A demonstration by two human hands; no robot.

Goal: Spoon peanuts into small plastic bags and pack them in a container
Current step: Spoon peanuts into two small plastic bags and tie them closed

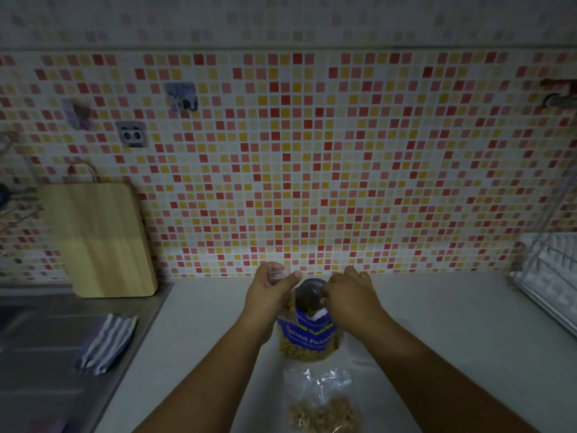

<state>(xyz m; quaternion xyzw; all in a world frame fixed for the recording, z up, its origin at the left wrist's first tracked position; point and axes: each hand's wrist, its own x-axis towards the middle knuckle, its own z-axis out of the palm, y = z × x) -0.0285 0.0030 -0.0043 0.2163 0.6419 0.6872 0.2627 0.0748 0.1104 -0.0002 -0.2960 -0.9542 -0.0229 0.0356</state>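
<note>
A blue-labelled bag of salted peanuts (307, 335) stands on the white counter (437, 339) in front of me. My left hand (270, 292) grips a small clear plastic bag (278, 274) just above and left of the peanut bag's mouth. My right hand (349, 295) pinches the handle of a metal spoon (307, 295), whose bowl sits at the open top of the peanut bag. Nearer to me lies a small clear bag with peanuts in it (323, 401). A clear container (359, 351) is faintly visible beside my right forearm.
A wooden cutting board (100, 239) leans on the tiled wall at the left. A steel sink (37, 339) with a striped cloth (106, 342) on its edge lies left. A wire dish rack (549, 276) stands at the right.
</note>
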